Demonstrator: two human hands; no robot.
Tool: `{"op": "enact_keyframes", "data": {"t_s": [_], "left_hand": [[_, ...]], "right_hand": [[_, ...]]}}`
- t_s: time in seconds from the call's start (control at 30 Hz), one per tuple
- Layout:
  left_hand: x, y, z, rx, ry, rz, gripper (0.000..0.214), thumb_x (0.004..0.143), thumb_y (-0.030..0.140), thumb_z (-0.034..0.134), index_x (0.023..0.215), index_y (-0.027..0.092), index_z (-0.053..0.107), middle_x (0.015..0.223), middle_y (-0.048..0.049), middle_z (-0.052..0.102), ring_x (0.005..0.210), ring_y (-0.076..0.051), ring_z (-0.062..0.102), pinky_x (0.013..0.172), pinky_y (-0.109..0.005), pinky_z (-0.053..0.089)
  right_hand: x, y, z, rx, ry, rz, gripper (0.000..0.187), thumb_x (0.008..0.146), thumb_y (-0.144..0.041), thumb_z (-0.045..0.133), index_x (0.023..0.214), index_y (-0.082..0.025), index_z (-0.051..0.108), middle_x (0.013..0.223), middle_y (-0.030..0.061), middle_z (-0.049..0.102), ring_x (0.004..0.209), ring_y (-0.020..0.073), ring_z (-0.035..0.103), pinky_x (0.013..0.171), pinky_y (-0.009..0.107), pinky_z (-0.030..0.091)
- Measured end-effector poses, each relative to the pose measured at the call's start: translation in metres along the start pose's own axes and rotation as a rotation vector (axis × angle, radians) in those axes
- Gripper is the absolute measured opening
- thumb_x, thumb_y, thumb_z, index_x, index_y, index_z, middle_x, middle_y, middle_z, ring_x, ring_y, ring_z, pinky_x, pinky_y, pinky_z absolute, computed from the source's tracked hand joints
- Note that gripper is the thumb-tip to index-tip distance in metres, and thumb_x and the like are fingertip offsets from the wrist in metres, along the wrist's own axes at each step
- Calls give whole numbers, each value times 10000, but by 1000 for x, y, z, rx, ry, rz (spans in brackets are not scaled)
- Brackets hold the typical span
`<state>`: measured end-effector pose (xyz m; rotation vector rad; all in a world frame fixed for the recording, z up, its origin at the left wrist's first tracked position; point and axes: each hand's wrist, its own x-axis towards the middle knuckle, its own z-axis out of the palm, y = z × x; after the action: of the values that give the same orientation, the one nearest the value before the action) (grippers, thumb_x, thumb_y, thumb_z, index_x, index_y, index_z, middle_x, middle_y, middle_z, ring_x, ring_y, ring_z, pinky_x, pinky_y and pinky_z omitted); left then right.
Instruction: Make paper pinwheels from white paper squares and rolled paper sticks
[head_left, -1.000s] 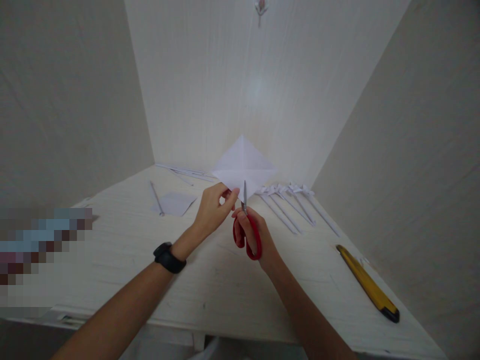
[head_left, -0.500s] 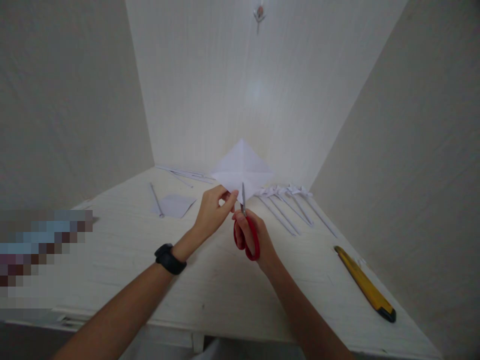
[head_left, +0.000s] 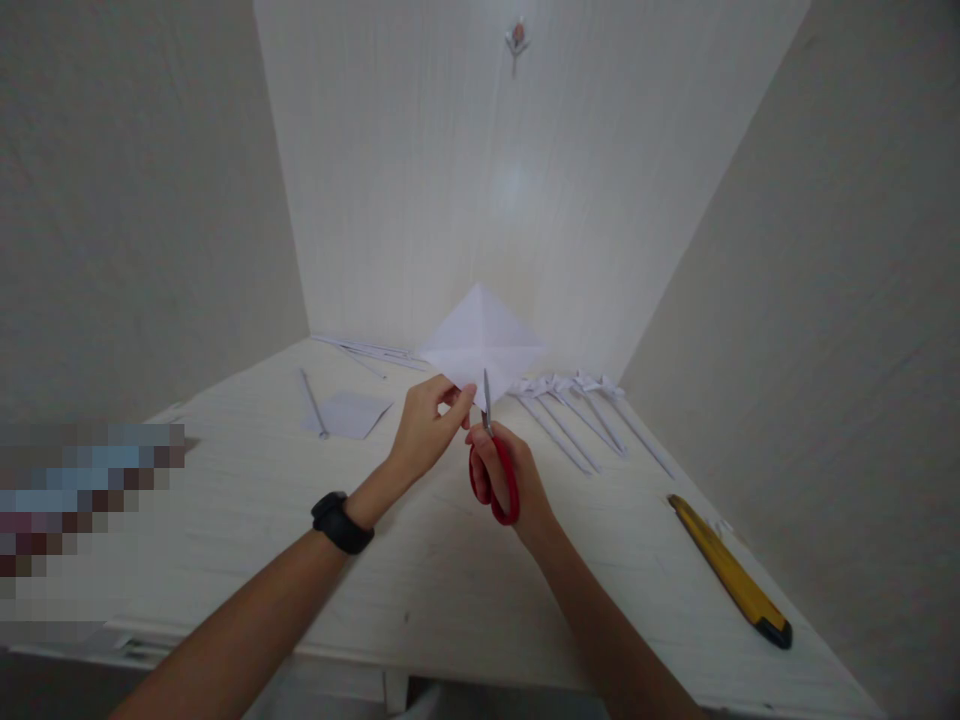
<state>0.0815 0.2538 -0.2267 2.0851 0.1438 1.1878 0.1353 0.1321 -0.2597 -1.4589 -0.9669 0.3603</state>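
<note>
A white square of paper [head_left: 484,325], creased along both diagonals, is held up like a diamond with one corner toward me. My left hand [head_left: 431,420] pinches its lower left edge between thumb and fingers. In my right hand [head_left: 514,465] are red-handled scissors [head_left: 514,490], my fingers through the loops. Their blades lie at the paper's near corner, pointing up along the middle crease. Whether the blades are fully closed is too small to tell.
Several paper sticks with folded tops [head_left: 574,410] lie behind on the right. A yellow utility knife [head_left: 727,570] rests near the right edge. At left are a sheet of paper [head_left: 352,413], a rolled paper stick [head_left: 312,402] and more thin sticks [head_left: 367,348] by the wall.
Both hands keep their grip, and the scissors stay at the paper's near corner. The paper's far corner has shifted very slightly left; the whole view has moved a little.
</note>
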Motion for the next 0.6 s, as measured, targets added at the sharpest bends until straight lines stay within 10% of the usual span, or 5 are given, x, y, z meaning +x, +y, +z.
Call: {"op": "enact_keyframes", "data": {"t_s": [0.6], "left_hand": [[-1,1,1,-52,-5,-27,333,855,375,517,586,178,518,489,19,562,493,-122,533,525,-243,403]], "right_hand": [[0,0,1,27,11,11,341,879,-504,449,784,-185,525,408,-87,430,314,66,376,339,179,278]]}}
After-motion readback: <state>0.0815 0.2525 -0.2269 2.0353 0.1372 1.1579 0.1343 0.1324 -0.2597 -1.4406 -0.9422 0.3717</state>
